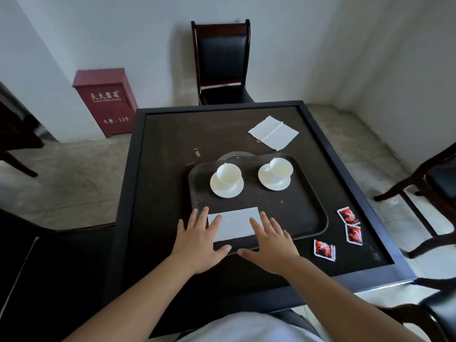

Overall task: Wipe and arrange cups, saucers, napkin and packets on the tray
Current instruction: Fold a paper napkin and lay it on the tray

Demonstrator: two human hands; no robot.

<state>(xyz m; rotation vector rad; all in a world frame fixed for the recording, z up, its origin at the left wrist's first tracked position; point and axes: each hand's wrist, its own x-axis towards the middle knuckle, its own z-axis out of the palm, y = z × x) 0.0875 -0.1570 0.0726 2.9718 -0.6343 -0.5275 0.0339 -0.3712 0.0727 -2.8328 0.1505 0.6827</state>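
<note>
On the tray (303, 218), I am pressing both spread hands, left hand (199, 240) and right hand (271, 245), apparently flattening the napkin (234, 224); cups are sitting on saucers; three packets (348, 214) are waiting outside.

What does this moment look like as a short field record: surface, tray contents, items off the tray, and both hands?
surface: dark square table
tray: dark tray near the front of the table
on tray: left cup on left saucer; right cup on right saucer; folded napkin at the near edge
off tray: unfolded napkin at the far right; three red packets right of the tray
left hand: flat, fingers on the folded napkin's left end
right hand: flat, fingers on its right end
</note>
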